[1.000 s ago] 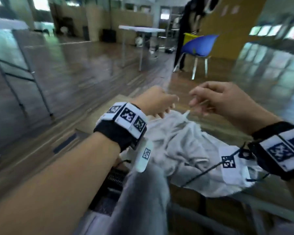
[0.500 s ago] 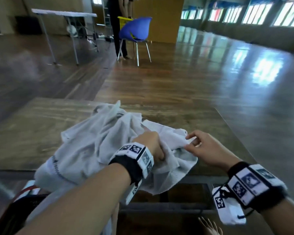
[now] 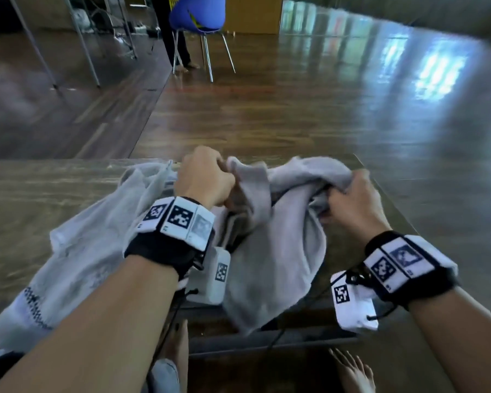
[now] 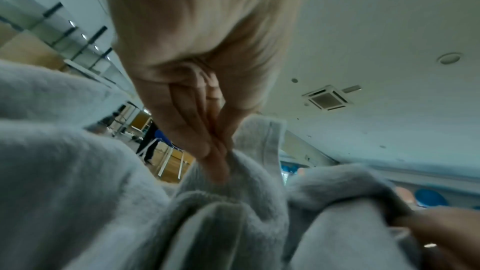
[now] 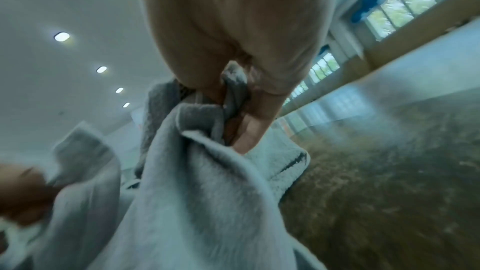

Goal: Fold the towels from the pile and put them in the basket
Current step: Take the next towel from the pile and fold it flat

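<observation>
Both hands — left hand (image 3: 203, 177), right hand (image 3: 352, 202) — clutch one grey towel (image 3: 278, 222), fingers curled tight around its bunched edge.

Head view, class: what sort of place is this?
Probably a large hall or gym: a wide glossy wooden floor, a lone blue plastic chair, and a row of tall windows along one wall.

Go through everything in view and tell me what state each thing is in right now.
Grey towel: bunched, unfolded, held up by both hands.
White towel with dark stitched band: crumpled on the wooden table.
Left hand: gripping the grey towel.
Right hand: gripping the grey towel.
</observation>
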Demonstrator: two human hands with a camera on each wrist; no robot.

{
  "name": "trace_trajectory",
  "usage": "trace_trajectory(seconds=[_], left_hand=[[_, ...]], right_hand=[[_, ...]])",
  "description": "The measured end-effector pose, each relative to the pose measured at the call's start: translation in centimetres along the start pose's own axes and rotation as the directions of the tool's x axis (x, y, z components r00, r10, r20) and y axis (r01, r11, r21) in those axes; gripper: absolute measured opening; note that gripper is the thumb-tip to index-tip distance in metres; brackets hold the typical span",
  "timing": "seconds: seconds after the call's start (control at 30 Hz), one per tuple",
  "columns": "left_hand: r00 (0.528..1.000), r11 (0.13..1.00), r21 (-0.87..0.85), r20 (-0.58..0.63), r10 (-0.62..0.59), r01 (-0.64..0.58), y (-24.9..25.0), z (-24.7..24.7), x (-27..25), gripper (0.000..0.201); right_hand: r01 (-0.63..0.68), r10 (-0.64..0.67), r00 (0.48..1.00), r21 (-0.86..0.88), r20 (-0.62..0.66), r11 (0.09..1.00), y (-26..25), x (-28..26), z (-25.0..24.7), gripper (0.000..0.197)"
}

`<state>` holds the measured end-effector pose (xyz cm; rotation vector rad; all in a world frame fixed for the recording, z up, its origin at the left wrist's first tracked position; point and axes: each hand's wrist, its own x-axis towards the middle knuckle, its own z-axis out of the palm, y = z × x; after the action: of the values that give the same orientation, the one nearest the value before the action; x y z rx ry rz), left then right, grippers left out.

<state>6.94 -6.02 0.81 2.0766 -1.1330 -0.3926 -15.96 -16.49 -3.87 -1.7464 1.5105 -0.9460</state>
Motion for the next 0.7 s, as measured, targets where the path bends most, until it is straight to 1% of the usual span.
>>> trace_trajectory(seconds=[0.07,0.13,0.17,0.2,0.23,0.27,0.3,0.33,0.37,0.4,0.43,0.47,0.5,0.53,0.57,0.6,0.63,0.67,0.7], left_hand=[[0.983,1.000,0.015,-0.186,0.003,0.000,-0.3,-0.6,0.7,0.018],[0.937,1.000,-0.007,-0.349,-0.020,0.019,-0.4,-1.1,1.3,0.014],[0.921,0.999,-0.043,-0.387,-0.044,0.030,-0.4,-1.2,1.5,0.011],[0.918,0.997,-0.066,-0.393,-0.064,0.041,-0.1,-1.1,1.5,0.009],[0.928,0.997,-0.063,-0.367,-0.068,0.048,0.2,-0.7,1.4,0.008],[0.946,0.998,-0.044,-0.320,-0.046,0.034,0.6,0.0,1.2,0.010],[0.967,1.000,-0.012,-0.253,0.014,-0.017,0.9,0.7,1.0,0.015],[0.981,0.994,0.023,-0.162,0.109,-0.106,1.4,1.6,0.7,0.021],[0.976,0.976,0.047,-0.051,0.214,-0.211,1.9,2.5,0.2,0.029],[0.951,0.951,0.045,0.066,0.302,-0.306,2.3,3.3,-0.3,0.039],[0.914,0.926,0.015,0.168,0.370,-0.378,2.8,4.1,-0.7,0.051],[0.879,0.907,-0.023,0.238,0.413,-0.420,3.2,4.8,-1.0,0.061],[0.855,0.895,-0.053,0.277,0.439,-0.442,3.6,5.3,-1.1,0.066],[0.842,0.886,-0.063,0.287,0.456,-0.459,3.9,5.7,-1.2,0.063],[0.839,0.877,-0.047,0.272,0.472,-0.478,4.3,6.0,-1.2,0.050],[0.837,0.863,-0.018,0.236,0.495,-0.505,4.6,6.2,-1.3,0.032],[0.841,0.854,0.004,0.179,0.511,-0.520,5.0,6.3,-1.2,0.018],[0.852,0.857,0.005,0.110,0.512,-0.516,5.3,6.4,-1.1,0.010],[0.868,0.868,-0.007,0.034,0.496,-0.496,5.6,6.4,-1.0,0.009]], right_hand=[[-0.036,0.052,0.997,0.229,-0.063,0.973,0.0,1.4,-1.1,0.032],[-0.038,0.085,0.993,0.441,-0.086,0.897,0.2,2.1,-2.1,0.039],[-0.023,0.082,0.992,0.484,-0.100,0.875,0.3,2.2,-2.5,0.041],[-0.013,0.069,0.993,0.481,-0.100,0.876,0.4,2.2,-2.8,0.041],[-0.005,0.043,0.996,0.457,-0.073,0.889,0.5,2.0,-3.0,0.042],[0.008,0.006,1.000,0.434,-0.031,0.901,0.7,1.9,-3.1,0.043],[0.021,-0.030,0.999,0.425,0.016,0.905,0.8,1.7,-3.1,0.045],[0.029,-0.059,0.997,0.434,0.055,0.900,0.8,1.5,-3.3,0.048],[0.035,-0.084,0.993,0.457,0.088,0.889,0.8,1.4,-3.4,0.051],[0.049,-0.121,0.986,0.485,0.117,0.873,0.6,1.2,-3.6,0.052],[0.076,-0.170,0.975,0.501,0.145,0.862,0.3,0.9,-3.8,0.053],[0.109,-0.222,0.960,0.501,0.170,0.858,-0.1,0.7,-3.9,0.054],[0.141,-0.266,0.945,0.495,0.191,0.857,-0.3,0.4,-4.1,0.057],[0.167,-0.292,0.936,0.482,0.198,0.860,-0.4,0.2,-4.1,0.061],[0.176,-0.298,0.935,0.477,0.194,0.861,-0.5,0.2,-4.1,0.064],[0.162,-0.275,0.943,0.469,0.185,0.868,-0.4,0.2,-4.1,0.064],[0.127,-0.229,0.957,0.458,0.176,0.880,-0.4,0.3,-4.1,0.057],[0.088,-0.170,0.972,0.422,0.161,0.902,-0.3,0.3,-4.3,0.045],[0.069,-0.115,0.986,0.330,0.121,0.941,-0.1,0.5,-4.5,0.032]])
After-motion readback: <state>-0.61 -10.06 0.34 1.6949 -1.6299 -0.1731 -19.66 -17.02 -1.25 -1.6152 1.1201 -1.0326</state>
